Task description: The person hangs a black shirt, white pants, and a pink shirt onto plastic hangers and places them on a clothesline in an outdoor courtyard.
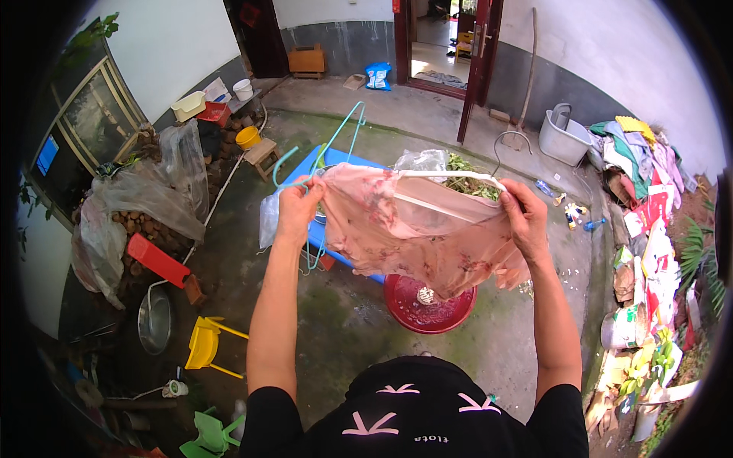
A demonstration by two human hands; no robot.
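Observation:
A thin pink floral garment (424, 246) hangs stretched between my two hands, above a blue table and a red basin. My left hand (299, 212) pinches one end of it. A turquoise wire hanger (343, 150) rises beside that hand, its hook against my fingers. My right hand (524, 216) grips the other end, together with a white clothes hanger (446, 174) whose bar runs along the garment's upper edge. The hook (499, 143) of that hanger points away from me. Part of the white hanger shows through the sheer cloth; the rest is hidden.
The blue table (346, 159) carries leafy greens (467, 166) and a clear plastic bag (421, 159). Below stands a red basin (429, 323) holding water. A yellow chair (205, 343) and a wooden stool (262, 154) are left; bottles (574, 214) and piled clothes (624, 154) lie right.

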